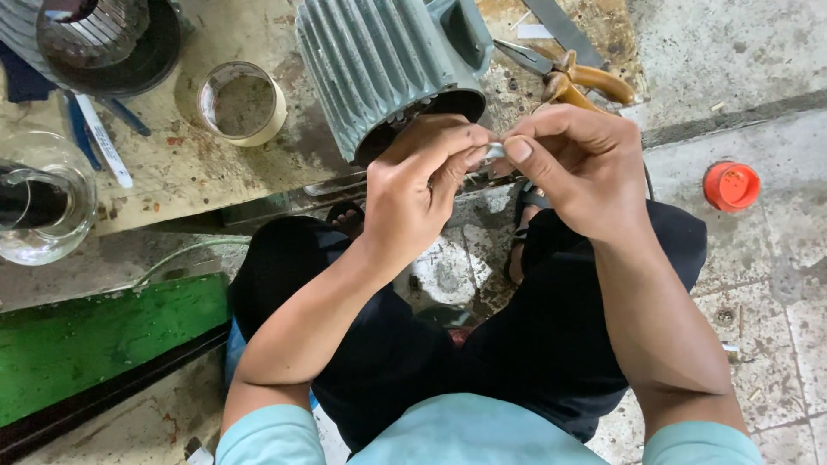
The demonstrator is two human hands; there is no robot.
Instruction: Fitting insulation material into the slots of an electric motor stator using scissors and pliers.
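Observation:
My left hand (422, 185) and my right hand (577, 168) meet in front of the open end of a grey-green finned motor housing (379, 65) that lies on a low, dirty work board (172, 172). Both hands pinch a small pale strip (494, 152) between thumb and fingertips; most of it is hidden by the fingers. My knees in dark trousers are below the hands.
Orange-handled pliers (594, 82) lie behind the right hand. A roll of tape (241, 103), a glass jug (39, 202), pens (103, 142) and another round motor part (103, 39) sit on the board. A red cap (730, 185) lies on the concrete floor; a green plank (103, 340) lies at left.

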